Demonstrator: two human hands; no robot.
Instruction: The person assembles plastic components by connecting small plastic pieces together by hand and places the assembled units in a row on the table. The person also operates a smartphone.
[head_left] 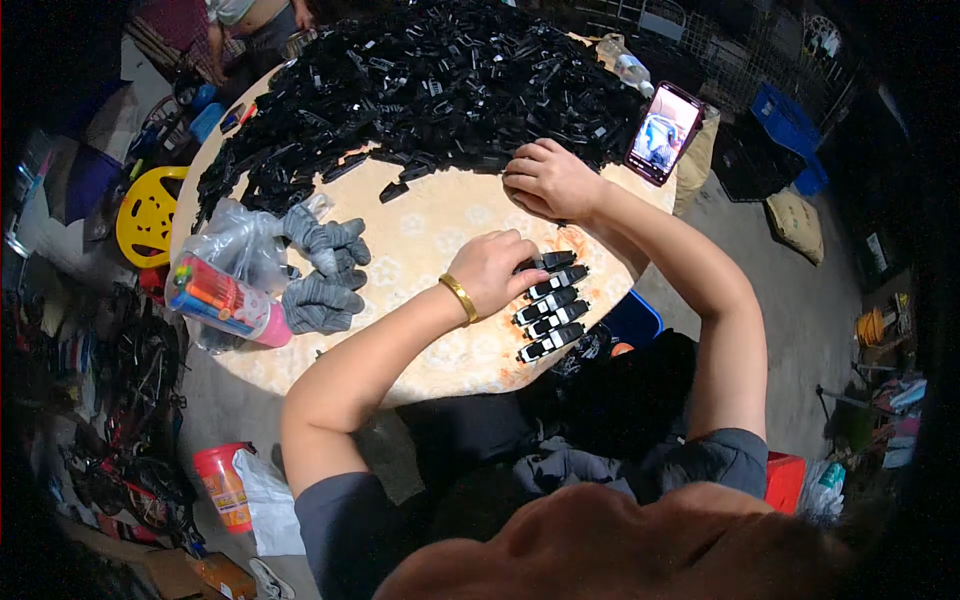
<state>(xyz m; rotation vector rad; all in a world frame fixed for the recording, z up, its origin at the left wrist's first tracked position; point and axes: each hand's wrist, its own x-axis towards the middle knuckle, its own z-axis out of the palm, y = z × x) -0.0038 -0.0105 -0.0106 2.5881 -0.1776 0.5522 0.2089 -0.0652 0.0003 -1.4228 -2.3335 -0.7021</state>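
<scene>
My left hand (490, 272), with a gold bracelet (458, 298) at the wrist, has its fingers closed over the top black plastic piece (556, 260) of a short row. Below that piece, several black-and-white plastic pieces (552, 325) lie side by side, slightly slanted, near the table's right front edge. Farther off, my right hand (545, 180) rests at the near edge of a big heap of black plastic parts (430, 85). Its fingers are curled, and what they hold, if anything, is hidden.
A lit phone (664, 134) stands at the table's right edge. On the left lie grey gloves (325, 265), a clear plastic bag (235, 240) and a pink-capped jar of pens (225, 303). A yellow stool (150, 215) stands beyond the table (420, 230). Another person (250, 25) is at the far left.
</scene>
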